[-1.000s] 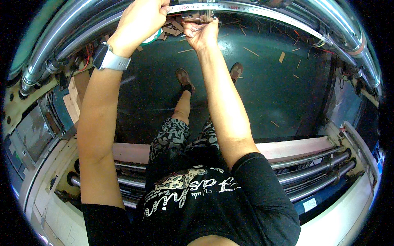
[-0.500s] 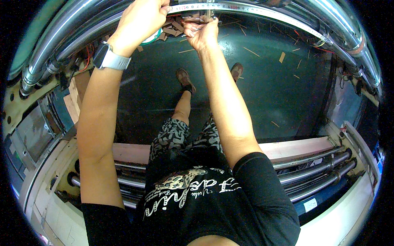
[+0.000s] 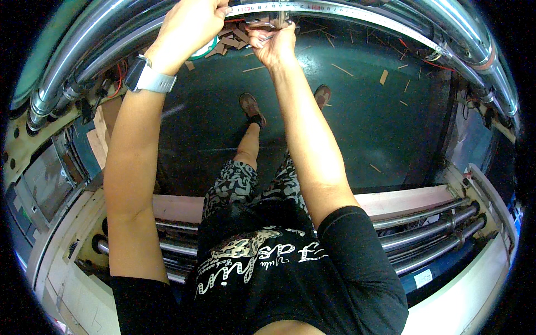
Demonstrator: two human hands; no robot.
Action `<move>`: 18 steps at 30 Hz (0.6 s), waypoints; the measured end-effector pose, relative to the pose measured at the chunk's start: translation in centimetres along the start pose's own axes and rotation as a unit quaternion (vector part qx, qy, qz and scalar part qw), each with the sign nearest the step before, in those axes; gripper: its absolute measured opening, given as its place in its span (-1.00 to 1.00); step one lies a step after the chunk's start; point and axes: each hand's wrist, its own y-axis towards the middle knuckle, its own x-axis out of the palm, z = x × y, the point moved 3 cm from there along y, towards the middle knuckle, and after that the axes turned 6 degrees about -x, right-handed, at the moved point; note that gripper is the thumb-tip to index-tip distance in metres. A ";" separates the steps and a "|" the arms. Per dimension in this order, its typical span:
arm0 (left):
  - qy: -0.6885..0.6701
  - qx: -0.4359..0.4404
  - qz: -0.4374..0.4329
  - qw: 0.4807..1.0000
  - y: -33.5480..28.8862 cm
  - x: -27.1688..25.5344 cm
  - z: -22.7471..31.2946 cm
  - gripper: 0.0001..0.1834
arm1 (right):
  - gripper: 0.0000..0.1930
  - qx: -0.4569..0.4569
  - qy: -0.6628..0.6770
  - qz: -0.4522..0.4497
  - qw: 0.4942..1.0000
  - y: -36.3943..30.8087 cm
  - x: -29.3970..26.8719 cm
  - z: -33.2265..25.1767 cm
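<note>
A white measuring tape [image 3: 357,13] with black and red marks runs along a metal bar at the top of the view. My left hand [image 3: 192,29], with a grey-strapped watch on its wrist, is closed at the tape's left stretch. Its fingertips touch the bar there, and the upper edge of the picture cuts off part of the hand. Just right of it, a shiny metal bracket [image 3: 277,20] sits at the bar. Below this bracket is my right hand [image 3: 276,47], palm up and fingers curled. A thin metal rod [image 3: 268,39] shows between those fingers; its kind is unclear.
Steel rollers [image 3: 458,33] arch across the far side, and more rollers [image 3: 413,237] lie behind me. Brown cardboard scraps [image 3: 231,42] are heaped beside a green-rimmed round thing [image 3: 206,50]. Thin strips are scattered over the dark green floor [image 3: 346,128]. Machine side frames stand left and right.
My left hand and its watch have shifted very slightly left. My right hand stays under the bracket, almost unmoved.
</note>
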 end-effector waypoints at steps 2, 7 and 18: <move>-0.004 -0.005 -0.002 1.000 0.0 0.1 0.0 -0.79 | -0.30 -0.007 0.002 0.005 1.000 -0.1 0.0 0.0; -0.006 0.002 -0.001 1.000 0.0 0.1 0.0 -0.79 | -0.31 -0.017 0.039 0.013 0.999 0.2 -0.5 0.5; 0.000 -0.001 -0.004 1.000 0.0 -0.1 0.4 -0.80 | -0.29 -0.011 0.047 -0.010 0.999 0.4 -0.7 0.4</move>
